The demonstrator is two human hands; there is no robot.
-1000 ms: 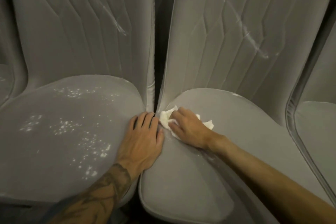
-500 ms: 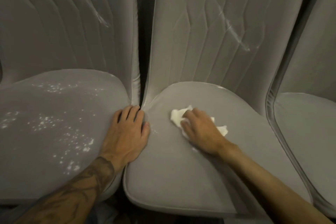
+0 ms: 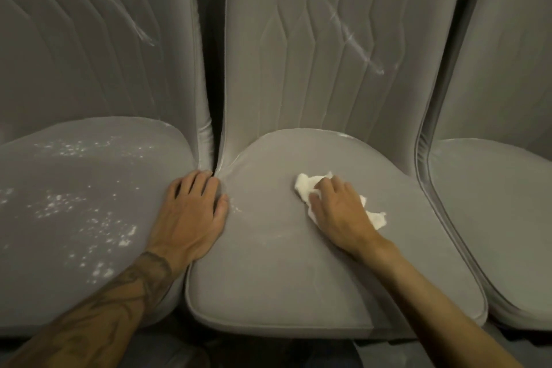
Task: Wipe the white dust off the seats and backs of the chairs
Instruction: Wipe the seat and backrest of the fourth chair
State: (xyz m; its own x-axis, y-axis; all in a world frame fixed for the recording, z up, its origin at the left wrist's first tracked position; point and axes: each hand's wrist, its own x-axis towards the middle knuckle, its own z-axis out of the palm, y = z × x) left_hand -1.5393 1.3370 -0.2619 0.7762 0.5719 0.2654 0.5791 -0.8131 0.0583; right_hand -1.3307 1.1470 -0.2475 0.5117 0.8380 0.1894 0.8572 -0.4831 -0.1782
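Observation:
Three grey upholstered chairs stand side by side. My right hand (image 3: 337, 212) presses a crumpled white cloth (image 3: 307, 188) onto the middle chair's seat (image 3: 283, 272), near its centre. My left hand (image 3: 191, 212) lies flat, fingers spread, on the right edge of the left chair's seat (image 3: 74, 218), which is speckled with white dust (image 3: 89, 212). A white dust streak (image 3: 349, 36) runs down the middle chair's back. Another streak (image 3: 134, 24) marks the left chair's back. Faint smears (image 3: 236, 209) remain on the middle seat beside my left thumb.
The right chair's seat (image 3: 501, 218) sits close against the middle one. A narrow dark gap (image 3: 213, 84) separates the left and middle backs. Dark floor (image 3: 268, 352) shows below the seats' front edges.
My right hand has slid the cloth rightward from the seat's back-left corner toward its centre. My left hand has stayed in place, and the view has shifted a little to the right.

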